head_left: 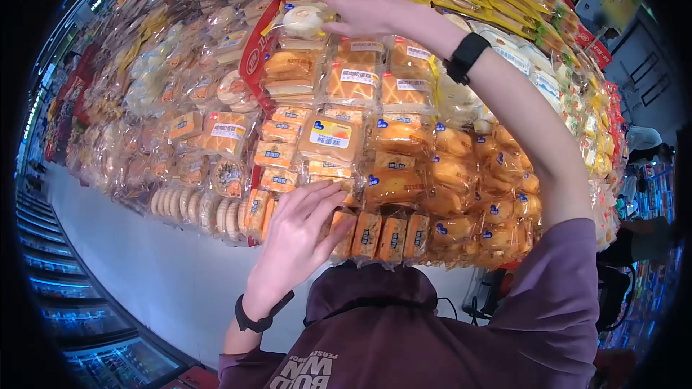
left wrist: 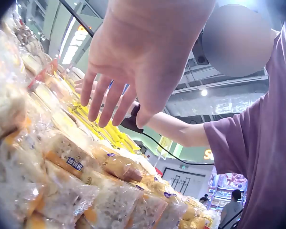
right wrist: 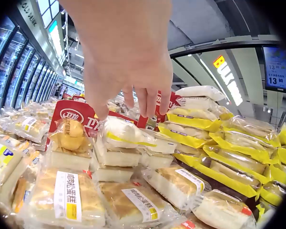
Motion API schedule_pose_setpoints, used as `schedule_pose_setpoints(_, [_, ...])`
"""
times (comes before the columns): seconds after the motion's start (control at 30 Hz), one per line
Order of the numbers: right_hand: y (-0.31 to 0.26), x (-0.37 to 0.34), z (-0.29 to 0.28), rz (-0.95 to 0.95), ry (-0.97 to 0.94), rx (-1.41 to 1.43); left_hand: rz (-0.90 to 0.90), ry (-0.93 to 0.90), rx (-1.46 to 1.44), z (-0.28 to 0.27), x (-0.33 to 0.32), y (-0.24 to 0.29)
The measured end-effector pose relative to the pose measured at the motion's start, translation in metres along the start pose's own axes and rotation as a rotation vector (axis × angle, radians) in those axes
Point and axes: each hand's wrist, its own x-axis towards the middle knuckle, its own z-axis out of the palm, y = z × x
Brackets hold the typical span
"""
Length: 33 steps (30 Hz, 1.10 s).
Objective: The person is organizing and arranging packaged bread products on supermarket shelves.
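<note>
My right hand (head_left: pixel 367 9) reaches over the far side of the display, fingers and thumb spread at a wrapped white round bun (head_left: pixel 304 20). Seen from the right wrist, the fingertips hang right at the top of that bun (right wrist: pixel 120 130), which lies on a stack of wrapped pastries (right wrist: pixel 117 155). Nearer the body, my left hand (head_left: pixel 295 230) hovers over small orange-labelled packs (head_left: pixel 277 179) at the front edge. Its fingers are extended with nothing in them in the left wrist view, where the palm (left wrist: pixel 138 52) shows. A wrapped cake with a yellow-and-white label (head_left: pixel 330 137) lies just beyond it.
A red divider strip (head_left: pixel 261 50) runs between the sections. Yellow-wrapped long breads (right wrist: pixel 233 162) are stacked on the right. Wrapped round cookies (head_left: pixel 194 207) line the front left edge. A person (left wrist: pixel 232 210) stands in the background.
</note>
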Motion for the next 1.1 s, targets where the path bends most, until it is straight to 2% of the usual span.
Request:
schedule_pose_setpoints(0.07, [-0.001,0.03,0.019,-0.012,0.056,0.014,-0.004,0.032,-0.025,-0.004,-0.008,-0.007])
schedule_pose_setpoints(0.2, [-0.007,0.065,0.029,0.139,-0.288,0.158,-0.017,0.038,-0.067,-0.012,-0.023,-0.023])
schedule_pose_setpoints(0.3, [-0.003,0.071,0.05,0.147,-0.174,0.194,-0.031,0.034,-0.099,-0.016,-0.03,-0.031])
schedule_pose_setpoints(0.37, [0.004,0.076,0.063,0.201,-0.192,0.216,-0.029,0.037,-0.111,-0.018,-0.032,-0.035])
schedule_pose_setpoints(0.53, [0.004,0.067,0.048,0.219,-0.116,0.268,-0.056,0.084,-0.18,-0.023,-0.029,-0.045])
schedule_pose_setpoints(0.63, [-0.006,0.041,0.022,0.237,-0.046,0.301,-0.108,0.117,-0.317,-0.03,-0.021,-0.048])
schedule_pose_setpoints(0.73, [-0.024,0.0,-0.003,0.19,0.049,0.289,-0.273,0.218,-0.564,-0.028,-0.01,-0.051])
schedule_pose_setpoints(0.77, [-0.036,-0.016,-0.012,0.158,0.072,0.266,-0.336,0.163,-0.723,-0.03,-0.007,-0.056])
schedule_pose_setpoints(0.83, [-0.072,-0.049,-0.037,0.151,0.047,0.215,-0.409,0.199,-1.01,-0.03,0.008,-0.061])
schedule_pose_setpoints(0.87, [-0.09,-0.065,-0.045,0.155,0.037,0.276,-0.445,0.215,-1.152,-0.03,0.014,-0.064])
schedule_pose_setpoints(0.9, [-0.107,-0.081,-0.051,0.096,0.101,0.266,-0.42,0.155,-1.197,-0.03,0.019,-0.066])
schedule_pose_setpoints(1.0, [-0.153,-0.113,-0.072,0.1,0.042,0.334,-0.346,-0.039,-1.325,-0.027,0.029,-0.069])
schedule_pose_setpoints(1.03, [-0.165,-0.119,-0.077,0.127,0.013,0.365,-0.476,-0.048,-1.36,-0.028,0.032,-0.06])
schedule_pose_setpoints(1.1, [-0.181,-0.127,-0.086,0.183,-0.043,0.424,-0.438,-0.193,-1.316,-0.029,0.042,-0.047])
